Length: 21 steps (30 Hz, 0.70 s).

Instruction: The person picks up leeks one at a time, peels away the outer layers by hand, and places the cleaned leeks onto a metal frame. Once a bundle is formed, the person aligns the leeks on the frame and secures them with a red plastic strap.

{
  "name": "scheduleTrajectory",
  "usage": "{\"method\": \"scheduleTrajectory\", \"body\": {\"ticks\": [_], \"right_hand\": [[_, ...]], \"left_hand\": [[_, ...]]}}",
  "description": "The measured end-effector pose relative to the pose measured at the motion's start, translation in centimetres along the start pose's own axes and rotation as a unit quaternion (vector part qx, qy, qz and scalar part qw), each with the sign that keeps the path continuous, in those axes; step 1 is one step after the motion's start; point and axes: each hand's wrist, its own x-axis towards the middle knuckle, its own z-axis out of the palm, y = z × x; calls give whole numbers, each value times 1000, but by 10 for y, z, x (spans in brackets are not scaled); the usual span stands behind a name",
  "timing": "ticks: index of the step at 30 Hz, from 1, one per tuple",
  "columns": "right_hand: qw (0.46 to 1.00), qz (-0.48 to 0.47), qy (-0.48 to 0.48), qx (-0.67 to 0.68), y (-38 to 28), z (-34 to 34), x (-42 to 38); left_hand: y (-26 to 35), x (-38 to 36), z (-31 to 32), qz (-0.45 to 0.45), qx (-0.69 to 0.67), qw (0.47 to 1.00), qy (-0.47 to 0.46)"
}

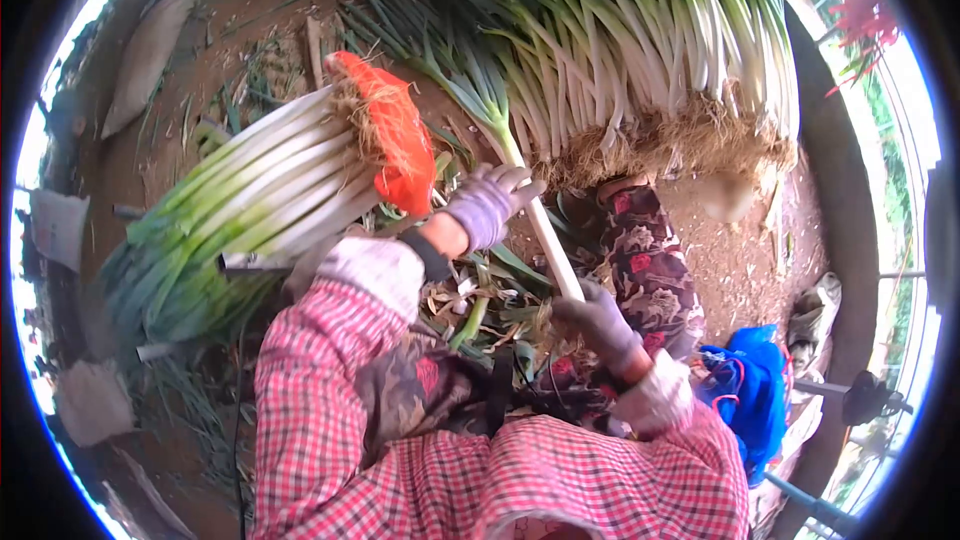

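Note:
A single leek (548,240) slants across the middle of the view, its green leaves pointing up and its white stalk coming down toward me. My left hand (487,206), in a pale purple glove, has its fingers across the upper stalk. Lower down, my right hand (600,327), gloved too, is closed around the root end, which it hides. Left of my hands lies a bundle of leeks (285,165), roots toward the middle, with an orange-red cloth or bag (405,145) by the roots.
A large row of leeks (640,50) with stringy roots (680,135) fills the upper right. Leaf trimmings (475,305) litter the ground between my legs. Blue cloth or plastic (750,390) lies at the right, near a metal bar (825,388). White sacks (60,225) sit at far left.

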Motion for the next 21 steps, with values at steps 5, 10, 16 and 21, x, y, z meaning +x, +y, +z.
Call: {"method": "scheduleTrajectory", "body": {"ticks": [5, 10, 16, 21], "right_hand": [[999, 33, 27, 29, -36, 1, -166], [984, -35, 99, 144, -30, 19, -244], [981, -190, -6, -34, -13, 0, -204], [895, -364, -53, -254, -97, 58, -92]], "left_hand": [[-17, 28, 22, -11, -115, 988, 104], [-25, 33, 10, 103, -44, 959, 259], [-96, -50, -127, -1, 107, 900, 422], [-121, -239, -251, -176, 249, 779, 548]]}}
